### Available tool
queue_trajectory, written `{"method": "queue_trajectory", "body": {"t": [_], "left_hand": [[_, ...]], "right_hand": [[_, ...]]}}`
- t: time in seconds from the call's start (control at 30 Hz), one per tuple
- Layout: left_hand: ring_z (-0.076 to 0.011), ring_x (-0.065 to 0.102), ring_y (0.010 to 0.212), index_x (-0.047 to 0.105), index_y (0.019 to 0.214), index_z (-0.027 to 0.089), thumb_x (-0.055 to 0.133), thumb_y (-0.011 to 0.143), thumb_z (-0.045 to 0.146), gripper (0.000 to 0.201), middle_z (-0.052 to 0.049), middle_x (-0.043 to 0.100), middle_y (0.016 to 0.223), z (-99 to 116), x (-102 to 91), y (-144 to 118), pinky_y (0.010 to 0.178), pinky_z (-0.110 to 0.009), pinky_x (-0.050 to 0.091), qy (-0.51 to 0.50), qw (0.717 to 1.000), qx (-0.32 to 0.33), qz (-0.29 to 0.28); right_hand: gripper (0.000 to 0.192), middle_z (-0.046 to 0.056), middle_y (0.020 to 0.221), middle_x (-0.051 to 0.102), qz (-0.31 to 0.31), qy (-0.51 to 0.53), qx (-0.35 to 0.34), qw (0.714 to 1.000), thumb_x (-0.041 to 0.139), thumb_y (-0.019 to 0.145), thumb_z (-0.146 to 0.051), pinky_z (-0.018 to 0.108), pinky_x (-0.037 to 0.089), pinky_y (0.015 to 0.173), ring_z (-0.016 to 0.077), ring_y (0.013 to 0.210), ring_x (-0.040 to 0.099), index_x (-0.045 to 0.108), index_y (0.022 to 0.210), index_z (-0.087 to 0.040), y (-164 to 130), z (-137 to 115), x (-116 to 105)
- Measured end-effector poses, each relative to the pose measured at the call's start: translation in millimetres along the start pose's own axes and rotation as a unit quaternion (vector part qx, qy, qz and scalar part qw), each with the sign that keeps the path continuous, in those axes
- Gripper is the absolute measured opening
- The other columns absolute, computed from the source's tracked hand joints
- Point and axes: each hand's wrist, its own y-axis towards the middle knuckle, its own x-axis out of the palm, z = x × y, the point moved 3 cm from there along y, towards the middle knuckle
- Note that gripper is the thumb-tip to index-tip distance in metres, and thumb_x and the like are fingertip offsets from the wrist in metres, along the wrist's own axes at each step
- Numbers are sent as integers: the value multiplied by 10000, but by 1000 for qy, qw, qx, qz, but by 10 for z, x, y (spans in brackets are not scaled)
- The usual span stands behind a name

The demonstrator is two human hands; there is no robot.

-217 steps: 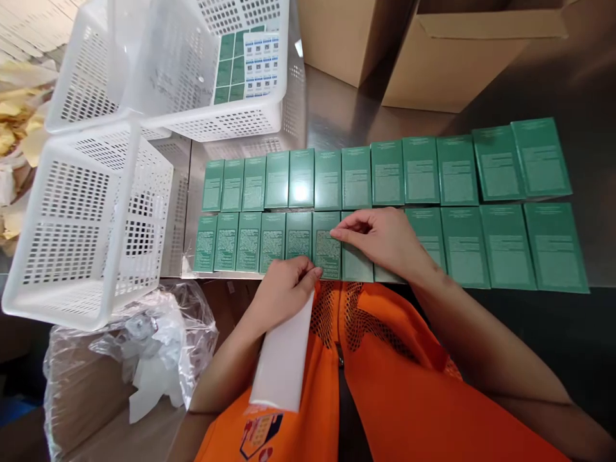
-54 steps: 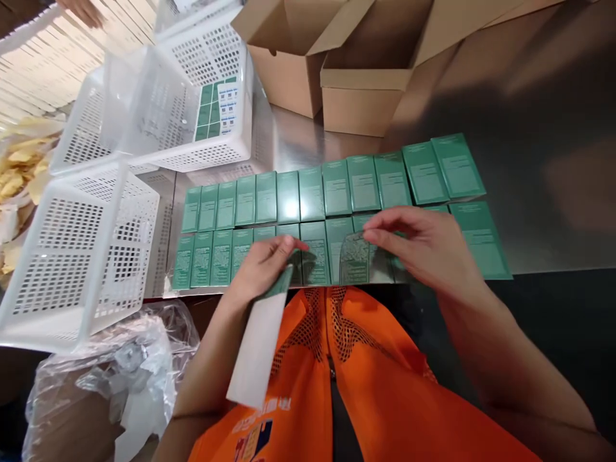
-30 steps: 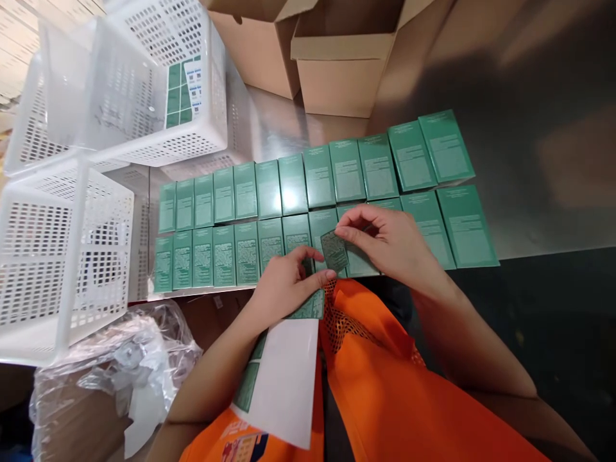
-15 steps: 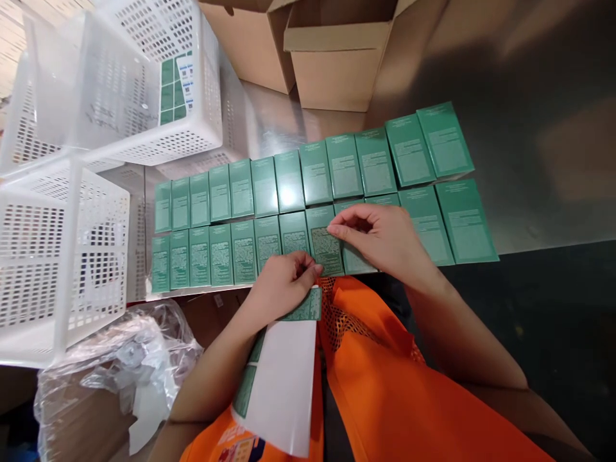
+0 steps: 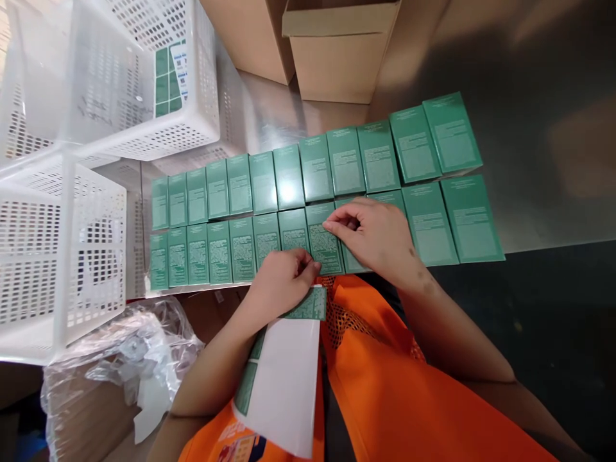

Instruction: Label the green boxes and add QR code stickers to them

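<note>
Right hand [image 5: 375,234] pinches a sticker [image 5: 325,242] flat onto a green box [image 5: 325,239] in the near row (two rows on the metal table [image 5: 553,160]). Left hand [image 5: 283,282] grips the sticker sheet [image 5: 286,375] at the table edge. White basket [image 5: 144,83] upper left holds more sheets [image 5: 169,80]; cardboard boxes [image 5: 332,51] sit behind the rows.

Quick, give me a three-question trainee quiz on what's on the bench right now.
1. True or false: the green boxes lie flat in two rows on the metal table.
2. What does the left hand hold? A) label sheet B) scissors C) tape roll
3. Fill in: the right hand presses on a box in the ____ row.

Key: 1 true. 2 A, the label sheet. 3 near.
</note>
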Motion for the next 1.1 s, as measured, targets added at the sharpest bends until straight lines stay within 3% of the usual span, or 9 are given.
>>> {"method": "queue_trajectory", "body": {"t": [0.73,0.8,0.87,0.97,1.1], "left_hand": [[-169,449,529,536,586,220,589,821,333,266,16,498,511,61,-27,110,569,-303,275,62,998,-15,30],[-162,434,520,501,567,220,603,833,366,319,26,475,495,25,-36,89,558,-298,270,62,998,-10,28],[-150,422,508,487,572,217,602,852,396,353,37,460,487,-31,-56,48,545,-290,268,49,998,-1,30],[-133,424,507,512,611,210,557,900,464,388,46,468,502,-137,-142,-36,534,-275,276,3,997,8,77],[-125,423,505,607,638,197,495,929,572,488,37,472,513,-267,-350,-153,528,-269,300,-62,981,-7,186]], "right_hand": [[125,34,861,665,39,-36,-9,999,673,878,-295,337,393,638,201,749,615,712,785,-221,-57,-18,79],[108,59,975,659,56,-43,-2,997,656,876,-302,341,399,620,193,707,605,712,911,-217,-67,-27,65],[279,101,1110,638,80,-46,10,996,613,898,-305,346,402,597,193,683,599,651,1155,-204,-71,-37,45],[519,146,1196,611,86,-69,19,994,633,906,-421,346,390,565,225,711,616,509,1347,-177,-59,-70,59],[582,146,1170,632,66,-141,-1,988,702,852,-552,334,376,556,295,835,635,546,1274,-184,-31,-133,119]]}}
